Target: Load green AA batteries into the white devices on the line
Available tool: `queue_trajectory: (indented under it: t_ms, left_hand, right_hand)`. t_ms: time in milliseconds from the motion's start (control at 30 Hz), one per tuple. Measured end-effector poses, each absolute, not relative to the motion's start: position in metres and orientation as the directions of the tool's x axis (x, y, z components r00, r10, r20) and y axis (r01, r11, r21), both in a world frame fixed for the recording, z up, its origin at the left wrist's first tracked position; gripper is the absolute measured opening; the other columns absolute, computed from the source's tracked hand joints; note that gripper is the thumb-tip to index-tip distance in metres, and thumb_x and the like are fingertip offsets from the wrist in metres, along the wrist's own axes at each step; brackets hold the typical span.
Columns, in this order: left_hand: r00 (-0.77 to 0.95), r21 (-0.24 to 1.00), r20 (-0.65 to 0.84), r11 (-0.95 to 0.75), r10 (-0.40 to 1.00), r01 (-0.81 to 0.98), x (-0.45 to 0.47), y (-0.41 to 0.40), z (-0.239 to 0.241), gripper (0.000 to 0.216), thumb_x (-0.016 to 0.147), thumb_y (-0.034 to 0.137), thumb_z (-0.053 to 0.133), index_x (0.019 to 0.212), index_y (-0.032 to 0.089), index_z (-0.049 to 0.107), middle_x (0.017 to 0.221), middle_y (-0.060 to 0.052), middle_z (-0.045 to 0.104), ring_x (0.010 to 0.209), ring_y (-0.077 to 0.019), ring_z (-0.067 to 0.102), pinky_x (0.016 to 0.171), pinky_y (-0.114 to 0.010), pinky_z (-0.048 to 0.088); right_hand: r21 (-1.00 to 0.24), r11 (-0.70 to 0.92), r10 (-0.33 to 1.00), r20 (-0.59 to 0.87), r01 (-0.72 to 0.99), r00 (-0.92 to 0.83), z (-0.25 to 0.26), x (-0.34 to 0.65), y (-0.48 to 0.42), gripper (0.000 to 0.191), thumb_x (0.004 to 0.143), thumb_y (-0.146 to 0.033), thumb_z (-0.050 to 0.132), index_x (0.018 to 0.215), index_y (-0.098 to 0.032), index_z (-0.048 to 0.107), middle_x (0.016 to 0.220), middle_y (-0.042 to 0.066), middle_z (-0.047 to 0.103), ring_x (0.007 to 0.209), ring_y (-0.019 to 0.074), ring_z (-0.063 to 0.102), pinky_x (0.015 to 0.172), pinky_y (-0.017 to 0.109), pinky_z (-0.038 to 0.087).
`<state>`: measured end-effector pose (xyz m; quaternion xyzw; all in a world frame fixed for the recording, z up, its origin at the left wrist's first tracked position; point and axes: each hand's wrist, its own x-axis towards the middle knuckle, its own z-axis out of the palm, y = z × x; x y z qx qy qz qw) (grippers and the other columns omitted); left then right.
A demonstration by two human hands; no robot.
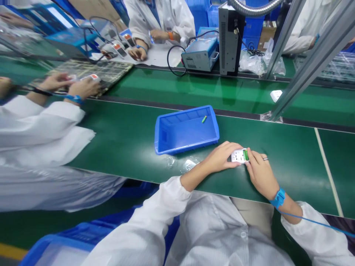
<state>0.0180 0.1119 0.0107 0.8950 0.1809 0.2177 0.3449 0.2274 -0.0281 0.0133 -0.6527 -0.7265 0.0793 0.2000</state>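
A small white device (pixel 239 156) with a green battery in its open back lies on the green belt. My left hand (pixel 220 158) curls around its left side and holds it. At the device's right end my right hand (pixel 260 171) presses its fingertips against the green battery; that wrist wears a blue strap with a cord. Just behind my hands stands a blue plastic tray (pixel 166 136) with one loose green battery (pixel 204 119) inside.
A crumpled clear plastic bag (pixel 183 163) lies by the tray's front. A co-worker's hands (pixel 69 87) at the left hold a white device. Another person sits across the belt. A blue instrument box (pixel 199 55), a grey unit (pixel 229 38) and a slanted metal post (pixel 310 62) stand behind.
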Motion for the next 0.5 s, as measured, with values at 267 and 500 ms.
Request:
queue_trajectory:
  t_ms: [267, 500]
  left_hand:
    - [0.84, 0.692, 0.247, -0.695, 0.483, 0.196, 0.022, 0.112, 0.015, 0.056, 0.103, 0.047, 0.079, 0.15, 0.021, 0.063, 0.145, -0.015, 0.072, 0.13, -0.0337, 0.067, 0.113, -0.048, 0.054]
    - [0.831, 0.677, 0.276, -0.712, 0.482, 0.188, 0.025, 0.11, 0.012, 0.056, 0.102, 0.044, 0.082, 0.149, 0.019, 0.062, 0.146, -0.015, 0.072, 0.133, -0.0333, 0.067, 0.114, -0.047, 0.053]
  right_hand:
    - [-0.548, 0.122, 0.966, 0.256, 0.828, 0.027, 0.014, 0.236, -0.022, 0.059, 0.117, -0.04, 0.047, 0.173, -0.021, 0.047, 0.141, 0.018, 0.073, 0.128, 0.0352, 0.069, 0.113, 0.054, 0.054]
    - [-0.46, 0.184, 0.951, 0.308, 0.869, -0.038, 0.013, 0.239, -0.019, 0.049, 0.118, -0.038, 0.045, 0.158, -0.018, 0.063, 0.143, 0.019, 0.075, 0.128, 0.0346, 0.07, 0.112, 0.053, 0.053]
